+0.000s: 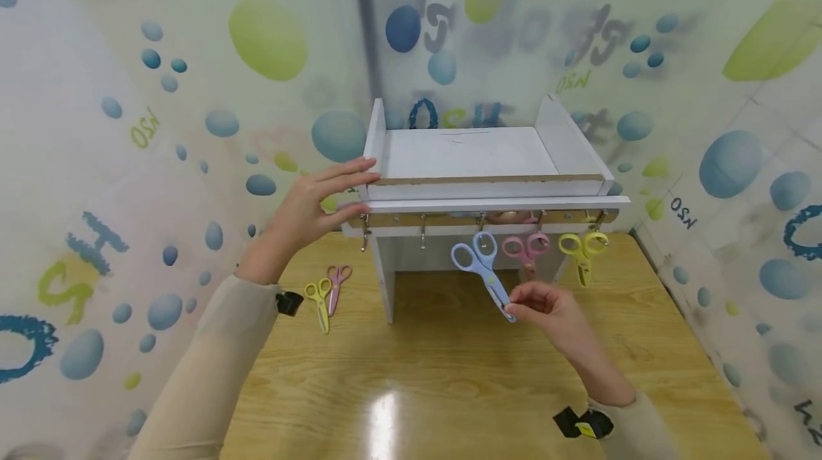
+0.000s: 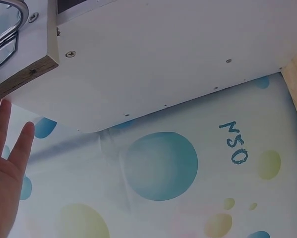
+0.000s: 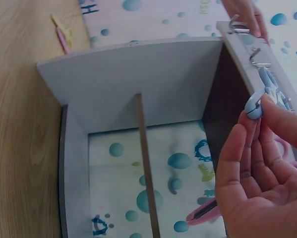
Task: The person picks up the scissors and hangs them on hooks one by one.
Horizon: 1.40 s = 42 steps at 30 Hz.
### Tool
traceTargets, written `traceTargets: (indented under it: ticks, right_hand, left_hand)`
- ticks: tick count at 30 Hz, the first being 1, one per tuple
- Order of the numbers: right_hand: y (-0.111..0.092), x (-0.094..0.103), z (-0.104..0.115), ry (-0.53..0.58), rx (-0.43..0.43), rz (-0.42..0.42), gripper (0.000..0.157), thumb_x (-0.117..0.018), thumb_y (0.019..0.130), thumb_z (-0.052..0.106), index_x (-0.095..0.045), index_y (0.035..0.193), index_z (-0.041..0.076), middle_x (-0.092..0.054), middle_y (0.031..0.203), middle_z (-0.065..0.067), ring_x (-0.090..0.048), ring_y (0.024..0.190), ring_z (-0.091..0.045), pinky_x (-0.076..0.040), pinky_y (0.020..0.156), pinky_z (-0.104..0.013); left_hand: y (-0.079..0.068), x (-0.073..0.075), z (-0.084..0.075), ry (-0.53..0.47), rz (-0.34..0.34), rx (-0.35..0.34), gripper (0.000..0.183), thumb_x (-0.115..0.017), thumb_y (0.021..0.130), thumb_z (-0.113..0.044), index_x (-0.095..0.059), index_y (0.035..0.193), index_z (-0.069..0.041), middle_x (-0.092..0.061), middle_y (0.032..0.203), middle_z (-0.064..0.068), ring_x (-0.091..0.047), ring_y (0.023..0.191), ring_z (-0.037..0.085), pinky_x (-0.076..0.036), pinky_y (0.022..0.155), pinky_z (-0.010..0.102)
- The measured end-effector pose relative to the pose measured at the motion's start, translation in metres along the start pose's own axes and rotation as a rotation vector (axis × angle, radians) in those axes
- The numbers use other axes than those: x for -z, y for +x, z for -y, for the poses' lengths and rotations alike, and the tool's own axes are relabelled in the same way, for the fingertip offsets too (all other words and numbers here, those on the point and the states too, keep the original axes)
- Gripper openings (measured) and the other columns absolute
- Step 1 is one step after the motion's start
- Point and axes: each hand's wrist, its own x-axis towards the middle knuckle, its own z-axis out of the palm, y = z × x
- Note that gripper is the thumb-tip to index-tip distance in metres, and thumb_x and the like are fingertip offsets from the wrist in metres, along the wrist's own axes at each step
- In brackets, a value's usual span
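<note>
My right hand (image 1: 555,317) pinches light-blue scissors (image 1: 491,278) by the blade end, handles up. Their finger loops are at a middle hook of the rail; I cannot tell whether a loop is over it. In the right wrist view, thumb and fingertips meet on the blue blade end (image 3: 255,105). My left hand (image 1: 315,200) rests with extended fingers against the left end of the white shelf unit (image 1: 462,153). Pink scissors (image 1: 526,249) and yellow scissors (image 1: 583,257) hang from hooks to the right of the blue pair.
Two bare hooks, a left-end hook (image 1: 364,232) and another hook (image 1: 422,232), project from the rail. Yellow scissors (image 1: 319,305) and pink scissors (image 1: 336,291) lie on the wooden table (image 1: 449,389), left of the unit. A patterned wall (image 1: 270,110) stands behind.
</note>
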Motion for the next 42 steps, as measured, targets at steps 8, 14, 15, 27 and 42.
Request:
traceTargets:
  ticks: [8,14,15,27,42]
  right_hand:
    - [0.004,-0.006,-0.012,-0.022,0.017,-0.034,0.018,-0.066,0.091,-0.004,-0.059,0.1,-0.019,-0.069,0.086,0.019,-0.065,0.077,0.003,-0.054,0.07,-0.016]
    - [0.003,0.0,-0.007,-0.028,0.071,-0.092,0.018,-0.065,0.092,-0.004,-0.062,0.104,-0.017,-0.073,0.097,0.017,-0.07,0.088,0.002,-0.056,0.076,-0.014]
    - [0.003,0.002,-0.004,-0.036,0.082,-0.094,0.017,-0.065,0.092,-0.004,-0.062,0.105,-0.016,-0.074,0.098,0.016,-0.07,0.09,0.002,-0.056,0.077,-0.014]
    - [0.024,0.064,0.08,-0.416,0.599,-0.223,0.039,-0.075,0.075,-0.017,-0.071,0.113,-0.007,-0.073,0.121,-0.003,-0.066,0.112,0.002,-0.05,0.079,-0.006]
    - [0.06,0.107,0.091,-1.074,0.568,-0.325,0.065,-0.086,0.07,0.003,-0.068,0.131,0.017,-0.068,0.13,-0.01,-0.039,0.129,0.017,-0.045,0.08,-0.016]
  left_hand:
    - [-0.001,0.002,-0.003,0.023,0.002,-0.006,0.051,-0.08,0.084,-0.013,-0.066,0.133,-0.016,-0.059,0.145,0.005,-0.057,0.133,0.024,-0.053,0.099,0.038]
    - [-0.001,0.002,-0.002,0.024,0.013,0.001,0.051,-0.079,0.085,-0.014,-0.065,0.134,-0.017,-0.057,0.146,0.004,-0.055,0.135,0.024,-0.051,0.103,0.042]
    - [-0.002,0.002,-0.002,0.023,0.016,0.004,0.051,-0.079,0.085,-0.014,-0.065,0.134,-0.017,-0.057,0.147,0.003,-0.055,0.135,0.024,-0.051,0.103,0.042]
    - [-0.002,0.001,-0.005,0.013,0.015,0.035,0.05,-0.078,0.086,-0.015,-0.064,0.135,-0.017,-0.056,0.148,0.003,-0.051,0.139,0.023,-0.048,0.107,0.043]
    - [-0.05,0.009,-0.011,-0.269,-0.134,0.472,0.047,-0.06,0.101,-0.015,-0.051,0.147,-0.013,-0.051,0.152,0.007,-0.05,0.139,0.026,-0.046,0.111,0.035]
